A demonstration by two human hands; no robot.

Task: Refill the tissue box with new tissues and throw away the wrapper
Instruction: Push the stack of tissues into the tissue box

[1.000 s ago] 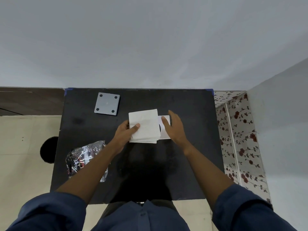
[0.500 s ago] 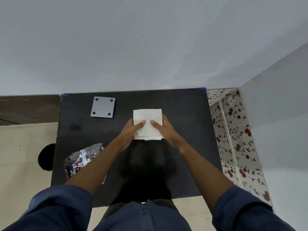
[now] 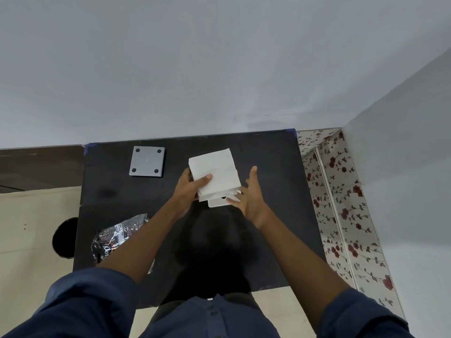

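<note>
A white stack of tissues (image 3: pixel 216 173) is held above the black table (image 3: pixel 268 215) by my left hand (image 3: pixel 190 187), thumb on top and fingers beneath its left edge. Under the stack's near side peeks the white tissue box (image 3: pixel 218 202), mostly hidden. My right hand (image 3: pixel 249 196) is just right of the stack with fingers spread; its fingertips reach the box's near right corner, and whether they grip it I cannot tell. A crumpled shiny dark wrapper (image 3: pixel 117 236) lies at the table's near left, partly under my left forearm.
A grey square plate (image 3: pixel 147 161) with four dark dots lies at the table's far left. A black round object (image 3: pixel 65 237) sits on the floor left of the table. Floral-patterned panels (image 3: pixel 341 203) stand at the table's right, and a wall runs behind.
Both hands pressed the tissue stack half a second ago. Now my right hand has let go and spread open, and my left hand has tilted the stack up, which uncovers the box's near edge.
</note>
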